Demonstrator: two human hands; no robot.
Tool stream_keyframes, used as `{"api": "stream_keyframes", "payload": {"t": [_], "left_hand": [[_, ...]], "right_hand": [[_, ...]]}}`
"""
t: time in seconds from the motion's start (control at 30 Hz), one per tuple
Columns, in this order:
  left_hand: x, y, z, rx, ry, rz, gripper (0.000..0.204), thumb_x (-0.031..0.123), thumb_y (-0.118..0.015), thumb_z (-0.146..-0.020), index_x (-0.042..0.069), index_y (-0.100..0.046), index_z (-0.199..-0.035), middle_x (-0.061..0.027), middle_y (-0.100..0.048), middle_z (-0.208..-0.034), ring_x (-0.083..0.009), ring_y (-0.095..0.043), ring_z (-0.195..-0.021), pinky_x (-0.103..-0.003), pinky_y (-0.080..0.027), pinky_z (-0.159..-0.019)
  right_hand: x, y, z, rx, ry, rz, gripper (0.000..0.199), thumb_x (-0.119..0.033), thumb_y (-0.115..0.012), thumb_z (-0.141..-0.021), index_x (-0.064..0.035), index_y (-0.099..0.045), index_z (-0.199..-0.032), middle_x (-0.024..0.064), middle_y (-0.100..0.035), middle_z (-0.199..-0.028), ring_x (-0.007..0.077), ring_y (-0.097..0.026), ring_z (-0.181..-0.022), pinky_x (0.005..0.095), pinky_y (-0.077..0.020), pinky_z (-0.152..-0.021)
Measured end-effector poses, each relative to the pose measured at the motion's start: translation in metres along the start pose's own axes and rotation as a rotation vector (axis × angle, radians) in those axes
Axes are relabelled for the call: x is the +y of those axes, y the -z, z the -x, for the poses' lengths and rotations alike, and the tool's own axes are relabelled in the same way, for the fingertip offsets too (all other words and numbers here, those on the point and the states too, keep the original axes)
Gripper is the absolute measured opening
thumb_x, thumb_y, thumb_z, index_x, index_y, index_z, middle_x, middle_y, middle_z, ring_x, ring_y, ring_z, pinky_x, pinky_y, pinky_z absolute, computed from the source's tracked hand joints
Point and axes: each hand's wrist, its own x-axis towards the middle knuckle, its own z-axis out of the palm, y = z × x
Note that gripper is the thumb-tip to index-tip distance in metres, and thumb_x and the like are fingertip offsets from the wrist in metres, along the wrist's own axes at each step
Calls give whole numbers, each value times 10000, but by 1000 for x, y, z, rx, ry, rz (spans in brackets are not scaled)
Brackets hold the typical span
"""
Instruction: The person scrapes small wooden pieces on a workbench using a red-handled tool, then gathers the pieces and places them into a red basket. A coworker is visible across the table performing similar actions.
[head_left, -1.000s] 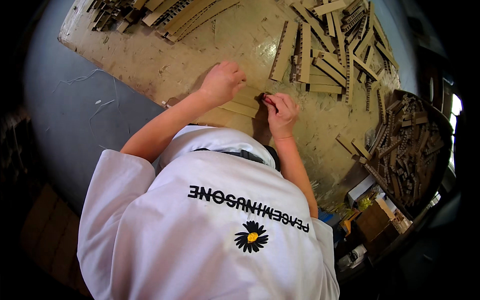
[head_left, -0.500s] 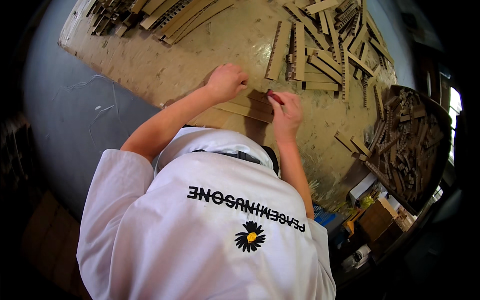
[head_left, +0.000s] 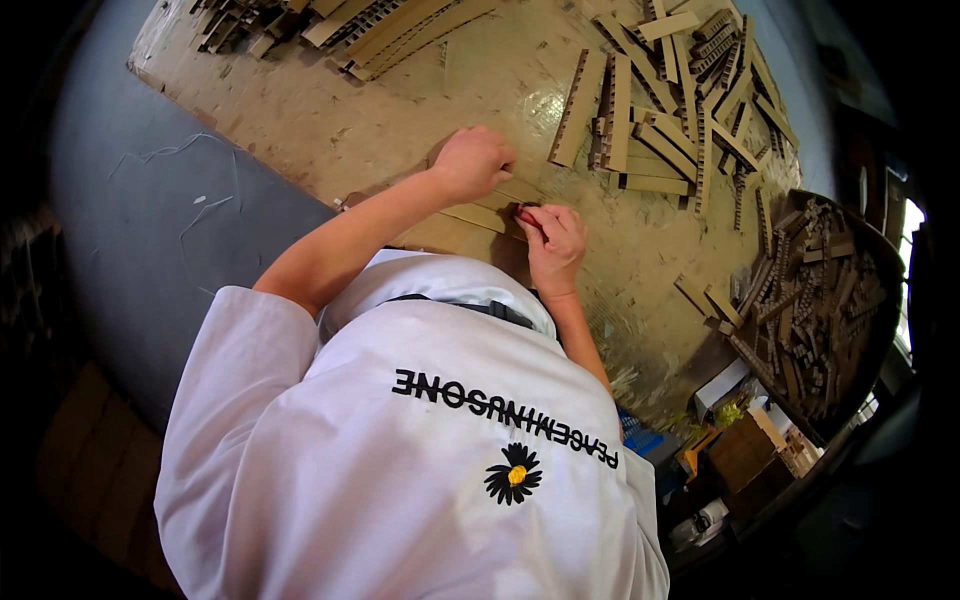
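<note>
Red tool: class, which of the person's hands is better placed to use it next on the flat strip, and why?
Probably the right hand: it holds the red tool, close to the flat strip. The left hand lies farther from the tool, and no tool shows in it.

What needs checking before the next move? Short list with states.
1. Red tool in right hand: ok, gripped.
2. Left hand clear of the tool: ok, a gap shows between them.
3. Near strip on the table: ok, lies in front of the body.
4. Left hand pressing the strip: cannot tell, contact hidden.
5. Tool tip on the strip: cannot tell, too small.
6. Loose strips clear of both hands: ok, heaped farther off.
</note>
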Motion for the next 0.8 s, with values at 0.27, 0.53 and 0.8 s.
{"api": "stream_keyframes", "payload": {"t": [0.27, 0.53, 0.8], "left_hand": [[-12, 2, 11, 73, -160, 107, 247, 241, -810, -842, 114, -706, -1027, -106, -653, -1034, -347, -616, -1042, -485, -504, -892], [-11, 34, 48, -10, -156, -160, 589, 236, -913, -722, 99, -655, -1233, -101, -586, -1190, -337, -566, -1128, -467, -494, -934], [-14, 33, 45, -13, -175, -156, 603, 257, -918, -714, 99, -662, -1237, -99, -584, -1177, -336, -563, -1127, -465, -496, -944]], "right_hand": [[1, -2, -2, -17, -4, 36, 155, -156, -864, -795, -157, -801, -937, 3, -710, -950, 241, -647, -936, 400, -436, -808], [8, -4, -1, -23, 8, 37, 140, -176, -854, -803, -174, -804, -934, -14, -719, -961, 227, -656, -934, 393, -426, -805], [9, -7, 0, -13, -6, 45, 134, -174, -849, -805, -178, -806, -932, -20, -729, -974, 224, -663, -933, 391, -420, -796]]}}
